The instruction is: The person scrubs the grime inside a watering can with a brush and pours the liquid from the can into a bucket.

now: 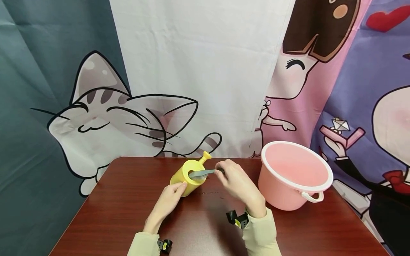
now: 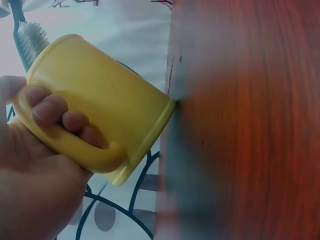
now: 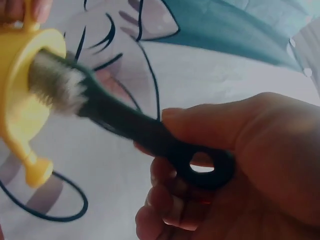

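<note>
One brush (image 1: 199, 173), pinched in the right hand (image 1: 238, 181) at the frame's lower centre, points lengthwise leftward into the watering can (image 1: 180, 177), which the left hand (image 1: 169, 200) clamps.

Reddish-brown wood-grain tbl (image 1: 105, 213), top glossy w/ pale sheen nr front ctr, far corner on L rounded, far edge close to the printed backdrop (image 1: 198, 117). On R side, nr far edge: pink bucket (image 1: 278, 190), upright, white rim, white handle (image 1: 313, 197) down at its side. Approx mid-tbl, toward back: yellow watering can (image 1: 179, 175), tilted, base edge apparently touching the wood. Just beside it, few small dark marks (image 1: 209, 193), wet or not unclear.
</note>
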